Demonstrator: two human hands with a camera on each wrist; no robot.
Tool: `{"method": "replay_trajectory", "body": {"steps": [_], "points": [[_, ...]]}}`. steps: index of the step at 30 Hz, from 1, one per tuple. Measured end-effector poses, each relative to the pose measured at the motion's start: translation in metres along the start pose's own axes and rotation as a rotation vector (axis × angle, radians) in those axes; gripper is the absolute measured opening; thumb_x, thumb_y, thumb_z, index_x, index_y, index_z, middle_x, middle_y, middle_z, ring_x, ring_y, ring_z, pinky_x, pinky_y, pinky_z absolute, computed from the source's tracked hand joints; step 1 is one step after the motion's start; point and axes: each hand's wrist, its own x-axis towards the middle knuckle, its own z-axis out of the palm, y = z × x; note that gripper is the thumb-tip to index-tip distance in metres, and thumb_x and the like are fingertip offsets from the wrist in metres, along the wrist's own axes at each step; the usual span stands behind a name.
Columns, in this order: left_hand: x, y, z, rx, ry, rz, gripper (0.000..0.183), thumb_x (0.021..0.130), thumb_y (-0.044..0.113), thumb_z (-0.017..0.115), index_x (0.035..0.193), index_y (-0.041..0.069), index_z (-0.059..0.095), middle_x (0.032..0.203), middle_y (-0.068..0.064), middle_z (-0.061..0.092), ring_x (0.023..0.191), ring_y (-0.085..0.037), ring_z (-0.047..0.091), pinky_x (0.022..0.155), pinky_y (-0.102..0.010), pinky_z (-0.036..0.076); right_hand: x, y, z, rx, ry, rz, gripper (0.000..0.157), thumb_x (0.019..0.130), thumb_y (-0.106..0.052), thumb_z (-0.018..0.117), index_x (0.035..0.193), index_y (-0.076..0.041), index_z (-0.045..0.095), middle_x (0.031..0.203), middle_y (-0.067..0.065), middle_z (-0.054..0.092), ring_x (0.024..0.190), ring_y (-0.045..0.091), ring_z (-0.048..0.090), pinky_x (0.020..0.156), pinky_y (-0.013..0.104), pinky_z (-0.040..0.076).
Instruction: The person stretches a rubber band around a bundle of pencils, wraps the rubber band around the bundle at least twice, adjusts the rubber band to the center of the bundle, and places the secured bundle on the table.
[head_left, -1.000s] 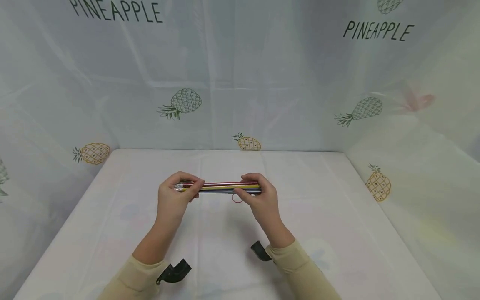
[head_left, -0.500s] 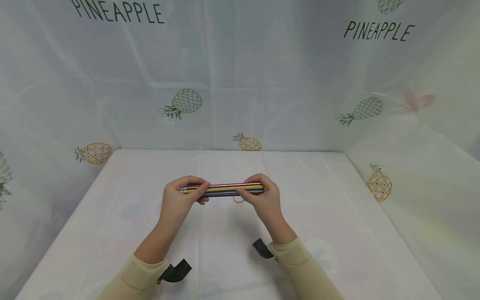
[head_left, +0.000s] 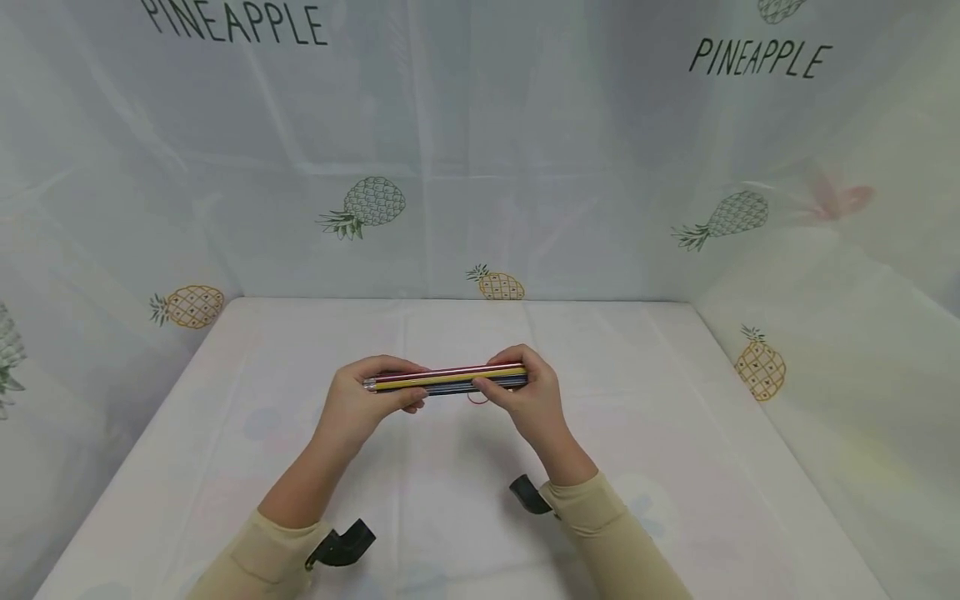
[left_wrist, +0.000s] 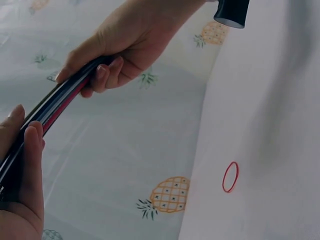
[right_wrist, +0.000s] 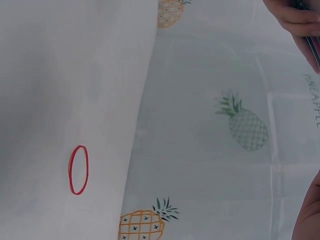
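You hold a bundle of pencils (head_left: 450, 382) up off the white tabletop (head_left: 637, 433), where a thin red loop (right_wrist: 69, 172) lies flat. Seen from the head camera, the bundle stretches crosswise from left of the loop to right of it, and only the loop's near arc shows below it. The pencils lie side by side, dark red, yellow and dark blue, with silvery tips at the end left of the loop. Your left hand (head_left: 363, 397) is clamped on that end, its thumb along the near side and its fingers behind. Your right hand (head_left: 531, 400) is clamped on the other end, right of the loop, its thumb on the near face. The two hands are apart, with a bare stretch of pencils between them. Nearer you than the loop are your left sleeve (head_left: 262, 557) and right sleeve (head_left: 611, 533), both beige; a left black device (head_left: 341, 544) and a right black device (head_left: 530, 495) sit at the cuffs. Beyond the loop, past the tabletop's far edge, hangs a pale curtain (head_left: 585, 167) printed with green and orange pineapples.
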Motion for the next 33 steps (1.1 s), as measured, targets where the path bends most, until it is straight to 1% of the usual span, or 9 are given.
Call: {"method": "replay_trajectory", "body": {"steps": [3, 7, 11, 14, 16, 20, 26, 30, 33], "points": [[-0.001, 0.001, 0.000, -0.003, 0.007, -0.013, 0.034, 0.074, 0.006, 0.085, 0.105, 0.001, 0.071, 0.101, -0.018, 0.068, 0.073, -0.032, 0.071, 0.069, -0.040, 0.059, 0.000, 0.000, 0.001, 0.021, -0.004, -0.001, 0.029, 0.077, -0.001, 0.081, 0.097, -0.001, 0.061, 0.095, 0.012, 0.063, 0.080, 0.018, 0.060, 0.063, 0.024, 0.054], [-0.001, 0.004, 0.000, 0.008, 0.058, -0.038, 0.031, 0.075, 0.010, 0.085, 0.103, 0.000, 0.074, 0.099, -0.017, 0.070, 0.069, -0.033, 0.070, 0.068, -0.037, 0.059, 0.001, -0.002, 0.001, 0.064, -0.025, -0.037, 0.033, 0.079, 0.003, 0.079, 0.107, 0.000, 0.061, 0.106, 0.014, 0.065, 0.089, 0.020, 0.061, 0.068, 0.024, 0.055], [-0.001, 0.004, 0.000, 0.016, 0.079, -0.052, 0.031, 0.075, 0.011, 0.085, 0.102, 0.001, 0.075, 0.098, -0.016, 0.070, 0.070, -0.038, 0.068, 0.070, -0.035, 0.059, 0.003, -0.003, -0.001, 0.060, -0.043, -0.115, 0.050, 0.080, 0.004, 0.077, 0.126, -0.004, 0.057, 0.121, 0.011, 0.062, 0.105, 0.023, 0.060, 0.081, 0.026, 0.053], [-0.002, 0.005, 0.000, 0.015, 0.065, -0.046, 0.030, 0.076, 0.008, 0.084, 0.103, -0.001, 0.074, 0.099, -0.018, 0.069, 0.071, -0.041, 0.068, 0.070, -0.035, 0.059, 0.006, -0.003, -0.003, 0.061, -0.048, -0.182, 0.061, 0.084, -0.011, 0.078, 0.138, -0.008, 0.050, 0.133, 0.006, 0.055, 0.119, 0.024, 0.053, 0.095, 0.033, 0.047], [-0.003, 0.007, 0.001, 0.012, 0.060, -0.040, 0.029, 0.076, 0.005, 0.083, 0.102, -0.002, 0.073, 0.099, -0.019, 0.068, 0.070, -0.037, 0.069, 0.070, -0.035, 0.059, 0.008, -0.003, -0.004, 0.072, -0.055, -0.219, 0.067, 0.085, -0.025, 0.078, 0.142, -0.010, 0.047, 0.140, 0.008, 0.049, 0.125, 0.025, 0.048, 0.101, 0.039, 0.042], [-0.004, 0.009, 0.003, 0.008, 0.054, -0.029, 0.030, 0.075, 0.003, 0.083, 0.102, -0.004, 0.073, 0.098, -0.019, 0.068, 0.069, -0.030, 0.070, 0.069, -0.034, 0.059, 0.009, -0.002, -0.003, 0.109, -0.064, -0.267, 0.075, 0.084, -0.042, 0.077, 0.143, -0.008, 0.045, 0.143, 0.010, 0.047, 0.130, 0.027, 0.043, 0.105, 0.043, 0.039], [-0.004, 0.010, 0.003, 0.019, 0.069, -0.034, 0.028, 0.075, 0.002, 0.084, 0.100, -0.002, 0.072, 0.097, -0.019, 0.068, 0.069, -0.032, 0.070, 0.069, -0.035, 0.059, 0.008, 0.002, 0.003, 0.146, -0.052, -0.319, 0.073, 0.085, -0.039, 0.077, 0.140, -0.004, 0.045, 0.141, 0.010, 0.050, 0.128, 0.031, 0.045, 0.104, 0.042, 0.040], [-0.006, 0.012, 0.006, 0.017, 0.086, -0.033, 0.024, 0.076, -0.001, 0.081, 0.098, -0.004, 0.073, 0.097, -0.018, 0.069, 0.067, -0.031, 0.069, 0.066, -0.035, 0.059, 0.007, 0.005, 0.004, 0.168, -0.049, -0.315, 0.069, 0.086, -0.029, 0.077, 0.141, -0.004, 0.043, 0.139, 0.012, 0.051, 0.127, 0.033, 0.047, 0.104, 0.042, 0.041], [-0.006, 0.012, 0.006, 0.014, 0.090, -0.036, 0.022, 0.076, -0.002, 0.081, 0.097, -0.004, 0.074, 0.098, -0.018, 0.070, 0.065, -0.029, 0.069, 0.064, -0.034, 0.059, 0.007, 0.004, 0.002, 0.187, -0.076, -0.296, 0.072, 0.085, -0.027, 0.077, 0.142, -0.003, 0.040, 0.139, 0.016, 0.051, 0.126, 0.034, 0.047, 0.103, 0.044, 0.041]]}}
